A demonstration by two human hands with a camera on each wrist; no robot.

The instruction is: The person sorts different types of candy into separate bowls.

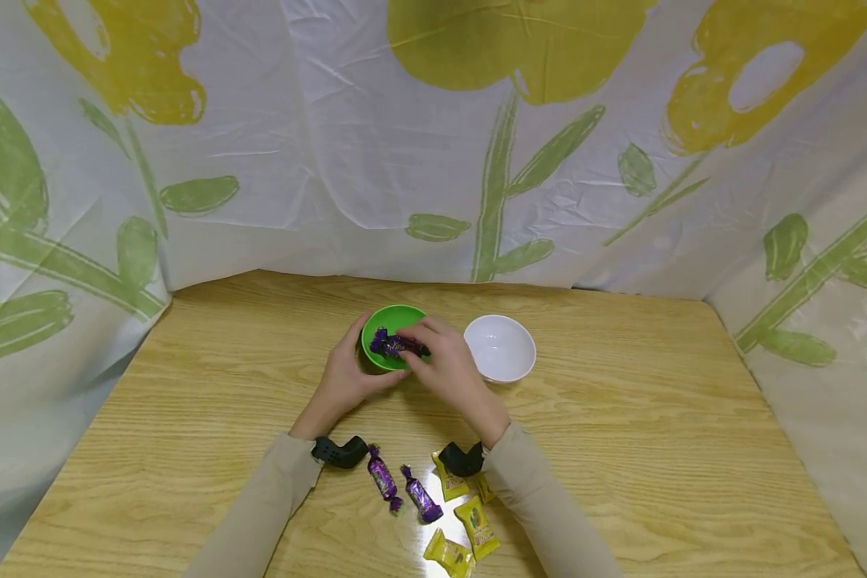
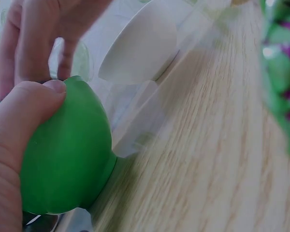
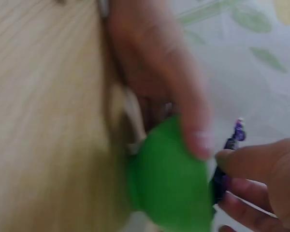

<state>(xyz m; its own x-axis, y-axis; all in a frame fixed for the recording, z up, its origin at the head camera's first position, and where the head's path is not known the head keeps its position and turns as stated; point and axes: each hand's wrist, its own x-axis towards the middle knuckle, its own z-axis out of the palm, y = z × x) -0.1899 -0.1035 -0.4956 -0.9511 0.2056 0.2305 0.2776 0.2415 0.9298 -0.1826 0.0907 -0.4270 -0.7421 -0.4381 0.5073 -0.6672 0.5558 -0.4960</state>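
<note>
My left hand (image 1: 345, 374) holds the green bowl (image 1: 367, 353) from its left, thumb at the near side of the rim. Above the bowl, my right hand (image 1: 449, 363) pinches a purple-wrapped candy (image 1: 395, 345); whether another candy lies under it I cannot tell. In the right wrist view the candy (image 3: 219, 186) sits between thumb and fingers beside the bowl's rim. The left wrist view shows my left thumb against the green bowl (image 2: 70, 150). A white bowl (image 1: 500, 348) stands just right of the green one.
Two purple-wrapped candies (image 1: 383, 480) lie on the wooden table (image 1: 643, 417) between my forearms. Several yellow-wrapped candies (image 1: 478, 527) lie beside them, one partly under the right wrist. A flower-printed cloth (image 1: 347, 160) hangs behind and at both sides.
</note>
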